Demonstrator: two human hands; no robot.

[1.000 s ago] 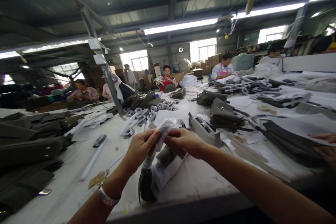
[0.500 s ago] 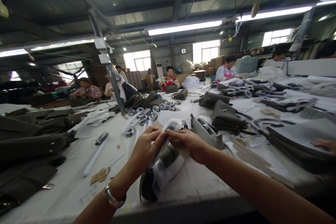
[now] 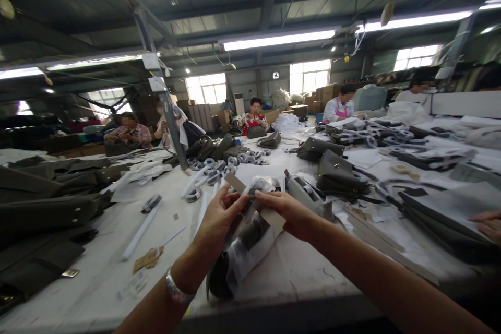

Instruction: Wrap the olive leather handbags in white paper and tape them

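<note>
My left hand [image 3: 219, 214] and my right hand [image 3: 289, 213] meet in front of me, fingers closed in a pinch on a dark strap wrapped in clear plastic [image 3: 265, 183]. A grey-brown card strip [image 3: 236, 183] crosses slantwise behind the fingers, and its lower end shows by my right hand. Exactly what lies between the fingertips is partly hidden. Below the hands, a dark olive bag [image 3: 221, 277] lies on the white table [image 3: 305, 282], partly covered by thin white wrapping. A grey tape dispenser [image 3: 303, 191] stands just beyond my right hand.
Dark bag pieces [image 3: 47, 209] are piled at the left. Several wrapped handle rings [image 3: 211, 172] lie ahead, by a metal post [image 3: 176, 135]. Finished-looking bags [image 3: 338, 172] sit to the right. Another person's hand [image 3: 489, 224] is at the right edge. Several people work farther back.
The card strip now shows beyond the fingers at the upper left, where it was hidden before. My hands have stayed close together, the left wrist shifting slightly right.
</note>
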